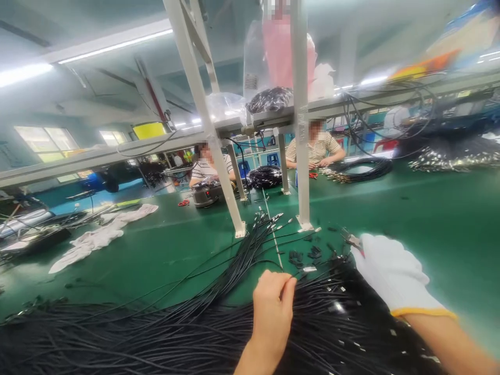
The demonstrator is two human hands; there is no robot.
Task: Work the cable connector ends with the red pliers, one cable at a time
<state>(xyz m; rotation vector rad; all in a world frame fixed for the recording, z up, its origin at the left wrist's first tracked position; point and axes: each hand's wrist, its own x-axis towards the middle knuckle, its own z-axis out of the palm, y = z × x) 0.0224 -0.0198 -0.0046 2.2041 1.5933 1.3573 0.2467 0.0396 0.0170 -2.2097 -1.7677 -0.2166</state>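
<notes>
My bare left hand (271, 307) is closed with thumb and forefinger pinched on a thin black cable (260, 264), above a broad heap of black cables (175, 333). My right hand (390, 271), in a white glove with a yellow cuff, is wrapped round pliers (353, 239) whose metal jaws point up and left. Most of the handles are hidden by the glove. A bundle of cables with light-coloured ends (250, 239) lies beyond my left hand. Small black pieces (300, 256) are scattered between the hands on the green table.
White metal posts (302, 130) rise from the green table (164, 245) and carry a shelf. A white cloth (105, 232) lies at left. Two people sit across the table, near a dark device (206, 194) and coiled cables (363, 169). More cables are heaped at far right.
</notes>
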